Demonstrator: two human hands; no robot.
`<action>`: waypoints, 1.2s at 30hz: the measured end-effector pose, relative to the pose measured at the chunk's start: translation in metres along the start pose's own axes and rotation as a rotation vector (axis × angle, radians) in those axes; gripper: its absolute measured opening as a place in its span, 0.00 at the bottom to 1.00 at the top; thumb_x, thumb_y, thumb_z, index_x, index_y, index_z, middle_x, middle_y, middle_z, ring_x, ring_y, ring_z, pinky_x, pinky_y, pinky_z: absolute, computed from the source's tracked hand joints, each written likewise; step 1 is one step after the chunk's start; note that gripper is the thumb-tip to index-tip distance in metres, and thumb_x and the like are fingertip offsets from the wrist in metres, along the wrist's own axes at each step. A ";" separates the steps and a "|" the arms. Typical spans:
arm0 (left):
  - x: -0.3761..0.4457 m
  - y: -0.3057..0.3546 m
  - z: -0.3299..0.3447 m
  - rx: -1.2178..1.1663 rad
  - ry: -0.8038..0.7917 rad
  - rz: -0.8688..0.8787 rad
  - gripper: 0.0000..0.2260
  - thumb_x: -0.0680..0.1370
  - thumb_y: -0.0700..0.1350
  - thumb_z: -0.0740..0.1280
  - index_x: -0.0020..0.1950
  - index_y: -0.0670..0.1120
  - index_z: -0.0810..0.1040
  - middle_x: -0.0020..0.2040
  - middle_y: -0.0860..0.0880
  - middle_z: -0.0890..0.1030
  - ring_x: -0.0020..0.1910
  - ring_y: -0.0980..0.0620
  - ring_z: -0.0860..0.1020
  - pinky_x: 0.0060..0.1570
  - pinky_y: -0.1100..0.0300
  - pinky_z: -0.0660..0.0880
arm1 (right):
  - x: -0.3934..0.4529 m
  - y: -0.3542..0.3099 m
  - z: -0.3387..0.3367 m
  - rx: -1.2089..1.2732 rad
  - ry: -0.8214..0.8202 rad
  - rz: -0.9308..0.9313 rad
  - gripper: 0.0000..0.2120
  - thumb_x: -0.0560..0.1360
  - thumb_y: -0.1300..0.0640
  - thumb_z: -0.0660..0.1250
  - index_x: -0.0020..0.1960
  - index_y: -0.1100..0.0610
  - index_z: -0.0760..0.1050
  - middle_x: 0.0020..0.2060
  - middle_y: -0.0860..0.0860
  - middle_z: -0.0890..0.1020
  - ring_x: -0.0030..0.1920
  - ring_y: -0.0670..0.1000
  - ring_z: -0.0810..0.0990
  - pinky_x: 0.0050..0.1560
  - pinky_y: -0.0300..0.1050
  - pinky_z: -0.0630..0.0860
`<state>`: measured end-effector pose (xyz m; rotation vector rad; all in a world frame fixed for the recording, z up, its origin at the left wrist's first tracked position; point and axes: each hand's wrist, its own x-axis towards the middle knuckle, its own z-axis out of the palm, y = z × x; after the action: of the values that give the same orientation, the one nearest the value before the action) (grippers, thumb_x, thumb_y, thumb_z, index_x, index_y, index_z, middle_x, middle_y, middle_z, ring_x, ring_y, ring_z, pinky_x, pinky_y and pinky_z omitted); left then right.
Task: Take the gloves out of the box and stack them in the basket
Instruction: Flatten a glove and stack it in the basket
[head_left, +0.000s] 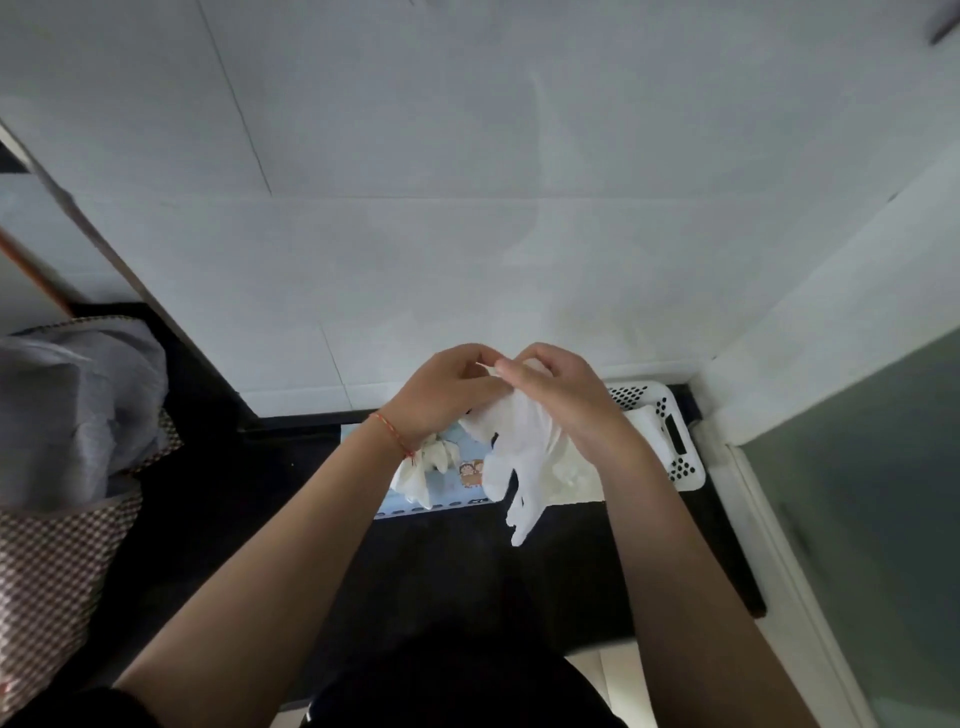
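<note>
left hand (441, 387) and right hand (558, 395): both pinch cuff of thin white translucent disposable glove (524, 467), held up over dark surface (467, 571); glove fingers dangle toward viewer.
light blue printed cardboard glove box (470, 475) below left wrist; crumpled white gloves (423, 470) spill from opening.
white perforated plastic basket (675, 431) right of box, gloves inside.
risks, judged:
- limp film clings or folds; uneven stack.
- weak grip; glove slips onto surface.
- dangling fingers snag basket rim or drag spilled gloves.
</note>
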<state>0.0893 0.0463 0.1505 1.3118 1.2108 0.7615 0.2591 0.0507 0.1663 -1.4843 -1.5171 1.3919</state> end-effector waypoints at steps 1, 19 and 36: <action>0.000 -0.002 0.003 -0.010 0.004 -0.012 0.04 0.76 0.45 0.70 0.47 0.45 0.81 0.38 0.45 0.80 0.37 0.53 0.76 0.36 0.57 0.75 | -0.001 0.003 -0.004 -0.032 -0.006 -0.001 0.08 0.72 0.50 0.73 0.42 0.54 0.78 0.36 0.46 0.78 0.39 0.45 0.78 0.42 0.43 0.73; 0.014 -0.019 0.020 0.092 -0.077 -0.078 0.11 0.76 0.45 0.73 0.48 0.37 0.81 0.39 0.46 0.80 0.39 0.52 0.76 0.43 0.57 0.73 | -0.003 0.005 -0.040 -0.078 0.312 -0.178 0.04 0.78 0.55 0.67 0.47 0.55 0.76 0.36 0.47 0.79 0.36 0.43 0.77 0.41 0.36 0.73; 0.081 -0.075 0.061 0.238 -0.067 -0.187 0.08 0.77 0.49 0.71 0.42 0.46 0.81 0.33 0.56 0.77 0.33 0.58 0.74 0.36 0.67 0.70 | 0.013 0.116 -0.075 -0.138 0.460 0.168 0.06 0.81 0.52 0.62 0.52 0.55 0.73 0.36 0.46 0.77 0.32 0.43 0.74 0.32 0.36 0.71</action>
<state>0.1524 0.0915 0.0513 1.3813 1.3791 0.4467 0.3640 0.0633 0.0755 -1.8965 -1.2369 0.9530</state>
